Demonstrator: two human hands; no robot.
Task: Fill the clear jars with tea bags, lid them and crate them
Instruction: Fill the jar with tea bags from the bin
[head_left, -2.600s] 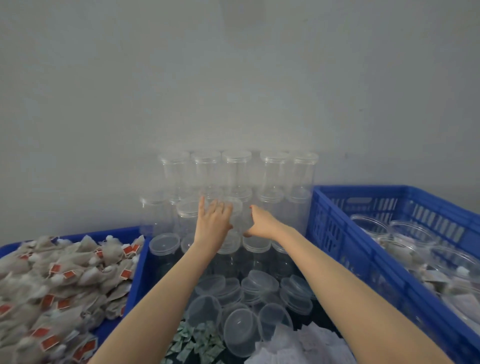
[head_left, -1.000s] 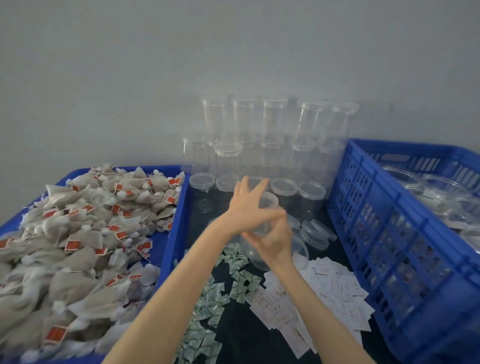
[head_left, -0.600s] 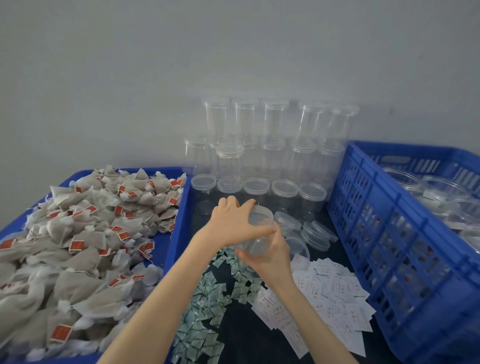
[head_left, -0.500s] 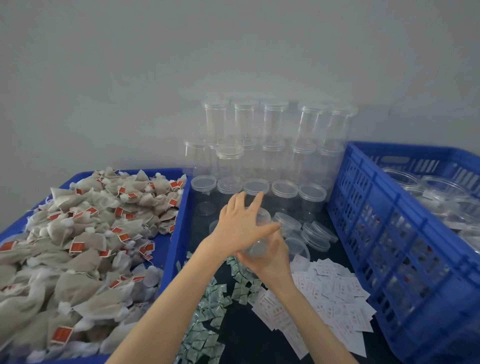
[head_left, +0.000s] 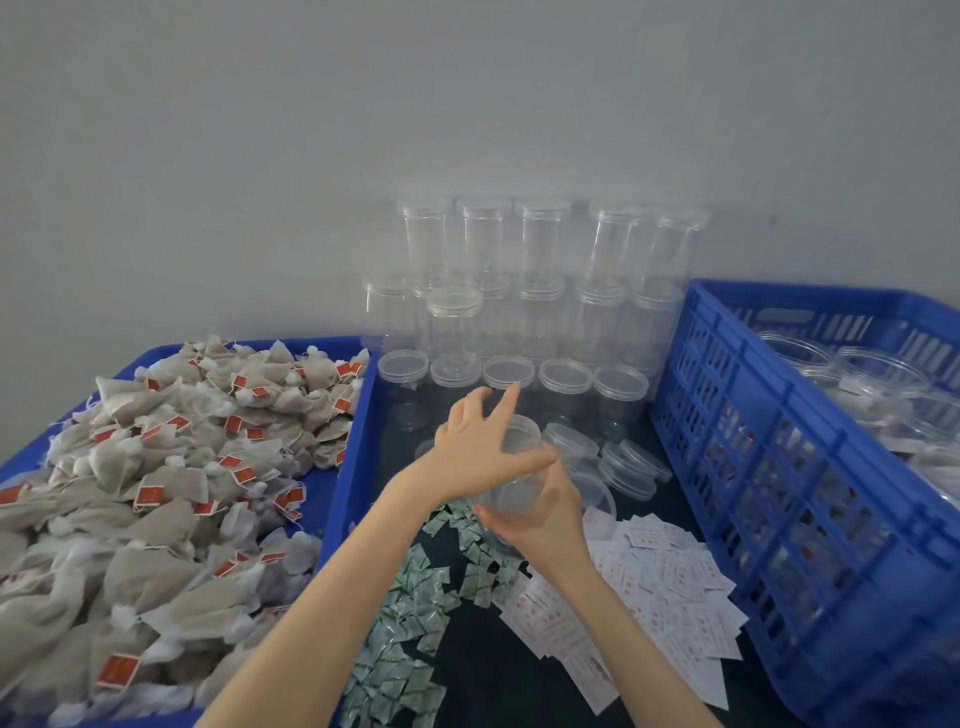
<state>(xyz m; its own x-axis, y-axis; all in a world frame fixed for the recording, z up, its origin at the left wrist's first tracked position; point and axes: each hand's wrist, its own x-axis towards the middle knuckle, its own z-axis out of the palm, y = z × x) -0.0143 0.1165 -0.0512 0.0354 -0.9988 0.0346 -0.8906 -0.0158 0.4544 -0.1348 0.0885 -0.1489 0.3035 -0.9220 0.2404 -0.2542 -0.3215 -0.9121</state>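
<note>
Over the dark table, my right hand (head_left: 543, 519) grips a clear jar (head_left: 511, 500) from below and tilts it toward me. My left hand (head_left: 475, 452) lies across the jar's lid (head_left: 525, 432), fingers spread and mostly straight, thumb along the rim. On the left, a heap of tea bags (head_left: 156, 493) with red tags fills a blue tray (head_left: 353, 467). To the right stands the blue crate (head_left: 779, 467), with lidded jars (head_left: 883, 379) inside.
Empty lidded jars (head_left: 545, 291) are stacked in tiers against the grey wall behind my hands. Loose lids (head_left: 631, 467) lie to the right of the held jar. Green sachets (head_left: 415, 623) and white paper slips (head_left: 649, 587) are scattered on the table in front.
Both hands came back from the jar stack with one jar. The view dropped to the table. My left hand keeps shifting on the lid, its fingers lifting and spreading.
</note>
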